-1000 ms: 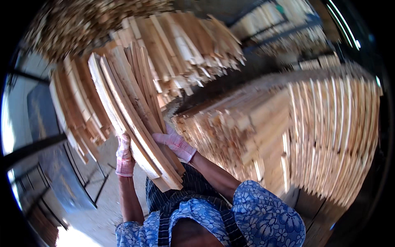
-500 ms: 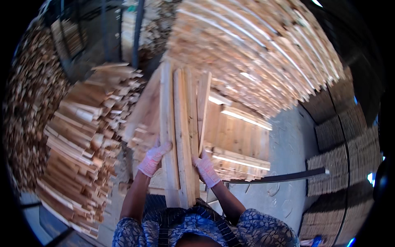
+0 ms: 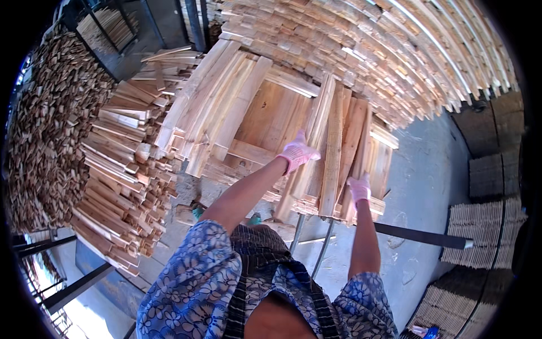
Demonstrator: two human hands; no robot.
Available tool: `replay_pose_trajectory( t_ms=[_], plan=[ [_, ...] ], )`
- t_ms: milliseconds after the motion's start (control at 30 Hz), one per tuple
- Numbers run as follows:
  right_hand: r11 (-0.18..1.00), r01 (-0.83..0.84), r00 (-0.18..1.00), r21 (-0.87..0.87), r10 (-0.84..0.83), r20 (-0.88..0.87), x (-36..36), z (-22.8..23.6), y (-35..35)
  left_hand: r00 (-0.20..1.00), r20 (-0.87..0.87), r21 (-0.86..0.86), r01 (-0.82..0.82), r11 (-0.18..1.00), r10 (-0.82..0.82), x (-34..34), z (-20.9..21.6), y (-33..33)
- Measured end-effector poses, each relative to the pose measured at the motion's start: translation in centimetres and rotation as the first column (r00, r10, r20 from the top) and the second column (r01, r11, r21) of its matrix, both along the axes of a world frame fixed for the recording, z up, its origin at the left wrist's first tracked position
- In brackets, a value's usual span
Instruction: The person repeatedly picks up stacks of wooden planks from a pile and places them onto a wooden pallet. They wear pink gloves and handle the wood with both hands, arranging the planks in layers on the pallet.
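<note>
Both of my hands wear pale pink gloves. My left hand [image 3: 298,153] grips the left edge of a narrow wooden plank [image 3: 319,127], its fingers partly hidden by the wood. My right hand [image 3: 359,189] is closed at the near end of the rightmost plank in the same loose group. Between my hands, several planks lie side by side, slightly fanned, such as a knotty plank [image 3: 333,150] in the middle. They rest on a low stack of boards [image 3: 265,116], whose flat top shows to their left.
More planks [image 3: 220,96] lie on the stack's left part. A large lumber pile [image 3: 361,51] rises behind. Loose boards [image 3: 121,169] and a heap of wood pieces [image 3: 45,130] stand left. A dark bar [image 3: 420,234] juts right over the grey floor [image 3: 420,169], towards stacked bundles [image 3: 480,234].
The planks between my hands have gone from being held upright before me to lying on the stack at the right. Both arms have reached forward and right, and the view has shifted.
</note>
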State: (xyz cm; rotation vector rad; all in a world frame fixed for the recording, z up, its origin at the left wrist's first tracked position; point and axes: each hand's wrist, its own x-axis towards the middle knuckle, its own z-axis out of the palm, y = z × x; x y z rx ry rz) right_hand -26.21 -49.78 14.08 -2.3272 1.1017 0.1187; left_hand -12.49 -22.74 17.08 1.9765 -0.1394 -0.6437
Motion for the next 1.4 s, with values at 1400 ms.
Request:
replay_pose_trajectory(
  t_ms=[1400],
  plan=[
    [0.988,-0.131,0.991,0.086,0.128,0.043,15.7,5.1,29.3,0.866,0.5,0.599,-0.334,0.728,-0.015,6.0,2.5,21.1]
  ],
)
